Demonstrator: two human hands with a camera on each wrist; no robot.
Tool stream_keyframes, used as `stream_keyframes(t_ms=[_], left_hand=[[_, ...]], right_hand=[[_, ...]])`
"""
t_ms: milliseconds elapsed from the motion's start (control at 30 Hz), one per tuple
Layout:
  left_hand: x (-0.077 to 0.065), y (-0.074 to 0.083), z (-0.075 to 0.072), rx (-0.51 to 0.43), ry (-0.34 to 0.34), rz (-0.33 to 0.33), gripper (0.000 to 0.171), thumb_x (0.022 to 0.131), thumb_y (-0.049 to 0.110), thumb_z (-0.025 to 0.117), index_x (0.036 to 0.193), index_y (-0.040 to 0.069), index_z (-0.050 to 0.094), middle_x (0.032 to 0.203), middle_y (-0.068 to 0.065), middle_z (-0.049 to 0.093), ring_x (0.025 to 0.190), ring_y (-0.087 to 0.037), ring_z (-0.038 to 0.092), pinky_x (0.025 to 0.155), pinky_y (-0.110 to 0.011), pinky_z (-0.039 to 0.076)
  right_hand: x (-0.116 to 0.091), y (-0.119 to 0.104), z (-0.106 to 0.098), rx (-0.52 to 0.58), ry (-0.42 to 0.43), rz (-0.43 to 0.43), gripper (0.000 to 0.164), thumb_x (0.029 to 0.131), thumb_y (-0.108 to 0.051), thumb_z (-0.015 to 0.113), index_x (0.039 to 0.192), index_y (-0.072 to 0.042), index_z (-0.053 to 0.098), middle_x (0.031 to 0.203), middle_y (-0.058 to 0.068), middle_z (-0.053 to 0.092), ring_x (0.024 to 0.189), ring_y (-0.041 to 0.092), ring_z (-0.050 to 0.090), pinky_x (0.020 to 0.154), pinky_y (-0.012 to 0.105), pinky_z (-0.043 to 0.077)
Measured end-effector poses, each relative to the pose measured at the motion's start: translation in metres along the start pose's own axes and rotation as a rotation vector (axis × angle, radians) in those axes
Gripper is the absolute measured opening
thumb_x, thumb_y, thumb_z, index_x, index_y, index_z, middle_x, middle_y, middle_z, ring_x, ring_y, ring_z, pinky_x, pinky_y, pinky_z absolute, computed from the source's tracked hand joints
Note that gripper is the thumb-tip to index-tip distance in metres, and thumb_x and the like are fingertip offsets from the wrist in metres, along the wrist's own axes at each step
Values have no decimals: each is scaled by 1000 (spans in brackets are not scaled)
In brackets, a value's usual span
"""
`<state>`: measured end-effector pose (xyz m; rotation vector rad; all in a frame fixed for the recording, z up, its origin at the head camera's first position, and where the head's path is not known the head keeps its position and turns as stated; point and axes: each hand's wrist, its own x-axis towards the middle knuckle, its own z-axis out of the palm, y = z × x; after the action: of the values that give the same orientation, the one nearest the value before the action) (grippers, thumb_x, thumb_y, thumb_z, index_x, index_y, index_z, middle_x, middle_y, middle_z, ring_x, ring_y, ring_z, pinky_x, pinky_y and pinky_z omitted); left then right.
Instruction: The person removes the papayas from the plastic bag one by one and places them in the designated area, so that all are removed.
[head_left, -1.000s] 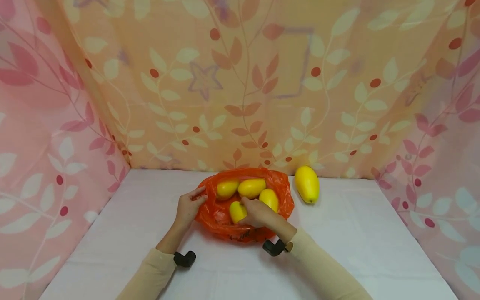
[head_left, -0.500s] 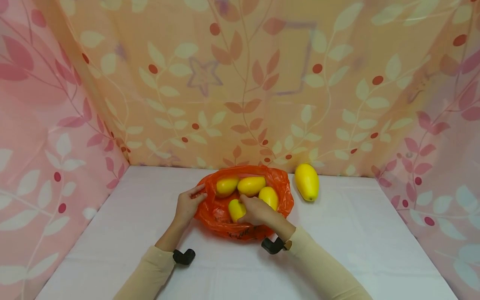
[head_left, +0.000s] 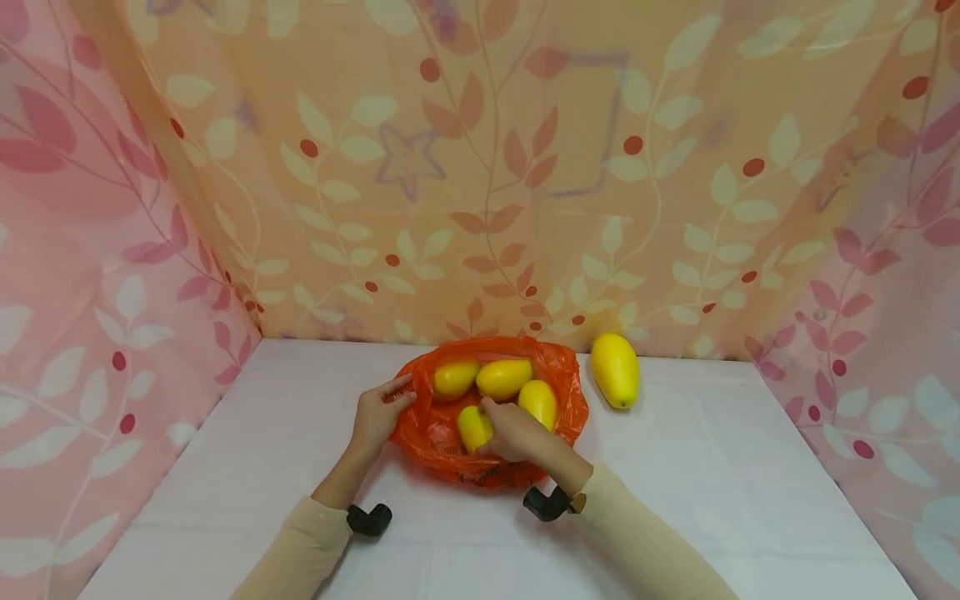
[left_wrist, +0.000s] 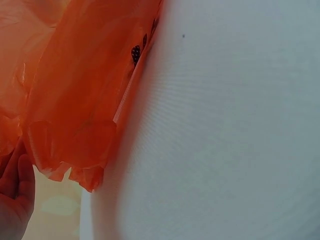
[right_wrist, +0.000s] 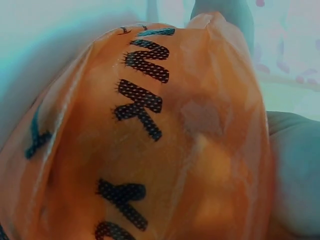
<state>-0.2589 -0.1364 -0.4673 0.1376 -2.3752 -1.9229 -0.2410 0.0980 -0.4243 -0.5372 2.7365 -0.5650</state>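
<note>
An orange plastic bag with black print lies on the white table, its mouth spread upward. Inside it are several smooth yellow mangoes, among them one at the back left, one at the back middle and one at the right. My right hand reaches into the bag and grips another mango near the front. My left hand holds the bag's left rim between thumb and fingers. In the left wrist view, the left hand shows at the bag's edge. Printed plastic hides much of the right wrist view.
One more yellow mango lies on the table to the right of the bag, near the back. Patterned cloth hangs behind the table and along both sides.
</note>
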Motion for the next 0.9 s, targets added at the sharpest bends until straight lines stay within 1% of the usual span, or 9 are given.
stream_keyframes(t_ms=[67,133,300,367,400,633,700,800,900], left_hand=[[-1,0,1,-6,0,-3,42,89,11,67,130,3,62,140,-17,56,135,-26,47,97,-23,49],[-2,0,1,-5,0,-7,42,89,11,67,130,3,62,140,-18,55,135,-27,47,97,-23,49],[-3,0,1,-6,-4,-24,41,90,10,67,130,3,62,141,-18,54,137,-29,45,105,-40,46],[-3,0,1,-10,-5,-27,41,90,10,66,131,3,62,141,-18,54,137,-29,45,106,-42,46],[-3,0,1,-9,-6,-27,41,90,10,66,131,4,62,141,-19,54,137,-30,46,105,-41,47],[-3,1,-2,-12,-8,-26,41,91,11,66,131,5,62,141,-18,54,133,-28,49,92,-22,52],[-3,1,-2,-19,-8,-23,41,91,11,66,131,5,62,141,-18,54,133,-28,49,93,-22,53],[-4,2,-3,-30,-6,-14,41,91,10,67,131,5,62,140,-18,55,133,-28,49,89,-17,52],[-4,2,-4,-35,-5,-11,41,91,10,66,131,4,62,140,-18,55,132,-27,49,89,-17,52]], right_hand=[[-1,1,1,1,8,-10,63,79,-34,81,127,-9,50,110,9,65,98,23,59,92,41,52],[-3,2,2,18,9,-9,63,79,-33,81,128,-10,50,112,9,65,99,24,59,93,42,52],[-5,7,3,62,4,-7,64,78,-31,81,131,-11,50,118,10,64,105,26,59,98,46,50],[-5,8,2,73,6,-7,65,79,-31,81,132,-11,50,121,10,64,108,27,58,98,47,49],[-5,9,2,80,7,-7,66,79,-31,81,133,-11,50,122,10,63,109,28,58,99,47,49],[-6,8,-7,127,30,-16,72,77,-32,82,138,-10,50,128,9,62,111,28,57,102,49,46],[-7,7,-11,144,39,-19,74,77,-33,82,139,-10,50,127,9,62,110,27,57,101,48,46],[-7,7,-16,159,51,-24,77,76,-34,83,140,-10,49,128,9,62,110,26,57,100,48,46],[-9,5,-22,171,56,-15,79,75,-36,83,142,-12,47,130,9,60,111,26,56,100,48,46]])
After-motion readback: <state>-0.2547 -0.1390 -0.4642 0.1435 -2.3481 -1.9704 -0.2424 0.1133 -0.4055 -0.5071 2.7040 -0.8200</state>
